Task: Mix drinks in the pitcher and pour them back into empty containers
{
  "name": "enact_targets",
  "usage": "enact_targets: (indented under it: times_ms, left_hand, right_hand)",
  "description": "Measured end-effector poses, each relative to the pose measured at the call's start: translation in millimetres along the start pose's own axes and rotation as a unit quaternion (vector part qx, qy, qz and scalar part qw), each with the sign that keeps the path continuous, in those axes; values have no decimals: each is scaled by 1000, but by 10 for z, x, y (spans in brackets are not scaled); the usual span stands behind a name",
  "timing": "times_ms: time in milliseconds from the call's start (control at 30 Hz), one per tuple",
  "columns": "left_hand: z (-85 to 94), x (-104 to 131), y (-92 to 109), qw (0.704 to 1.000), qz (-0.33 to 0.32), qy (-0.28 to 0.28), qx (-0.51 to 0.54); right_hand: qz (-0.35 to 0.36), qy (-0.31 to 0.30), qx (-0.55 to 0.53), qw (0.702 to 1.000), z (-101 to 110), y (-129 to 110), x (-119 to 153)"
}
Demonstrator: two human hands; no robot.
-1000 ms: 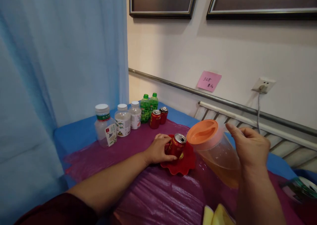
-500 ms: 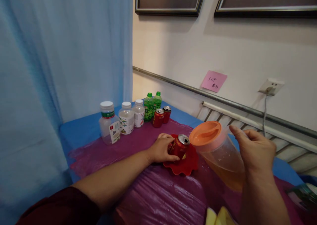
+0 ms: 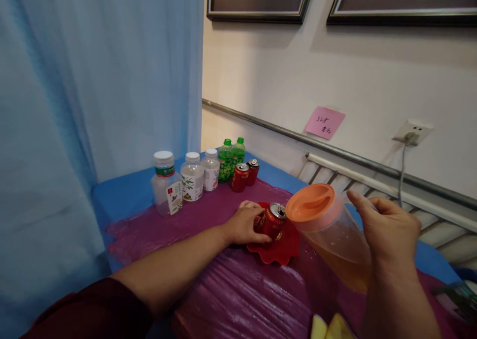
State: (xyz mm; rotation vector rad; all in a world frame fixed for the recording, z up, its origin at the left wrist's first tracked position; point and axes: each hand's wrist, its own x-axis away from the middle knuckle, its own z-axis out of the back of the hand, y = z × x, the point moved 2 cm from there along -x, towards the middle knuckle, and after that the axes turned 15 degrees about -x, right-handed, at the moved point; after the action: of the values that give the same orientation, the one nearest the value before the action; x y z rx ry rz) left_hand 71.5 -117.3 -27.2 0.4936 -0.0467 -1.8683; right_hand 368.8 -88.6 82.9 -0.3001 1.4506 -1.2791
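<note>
My left hand (image 3: pixel 246 223) is wrapped round a red drink can (image 3: pixel 273 220) with an opened silver top. Beneath the can lies a red wavy-edged dish (image 3: pixel 274 253). In my right hand (image 3: pixel 389 224) is a translucent plastic pitcher (image 3: pixel 335 247) with an orange lid (image 3: pixel 311 202); its handle is mostly hidden by the hand. The pitcher tilts left, its lid end close beside the can's top. Amber liquid (image 3: pixel 350 269) sits in the pitcher's lower part. Whether any liquid flows into the can I cannot tell.
Behind stand three white-capped clear bottles (image 3: pixel 192 177), two green bottles (image 3: pixel 225 162) and two more red cans (image 3: pixel 240 178). Purple plastic sheeting (image 3: pixel 238 294) covers part of the blue table surface (image 3: pixel 119 195). Yellow pieces (image 3: pixel 335 327) lie at the front edge. A radiator (image 3: pixel 439 254) lines the wall.
The view has shifted very slightly. Both hands keep their grip, and the pitcher stays tilted beside the can with almost no visible movement.
</note>
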Motion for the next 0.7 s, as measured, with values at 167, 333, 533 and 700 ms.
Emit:
enact_targets:
  times_ms: [167,333,533,700]
  left_hand:
    - [9,-6,4,1000,-1,-7,2]
    - [15,-6,7,1000,2,-9,1]
    - [29,-5,15,1000,-4,-17,-7]
    - [17,-13,1,1000,1,-22,-8]
  right_hand:
    - [4,-3,7,1000,10,-15,1]
    - [-16,1,1,1000,9,-42,13]
    - [-10,-2,2,1000,11,-57,13]
    - [-20,-4,13,1000,12,-63,8]
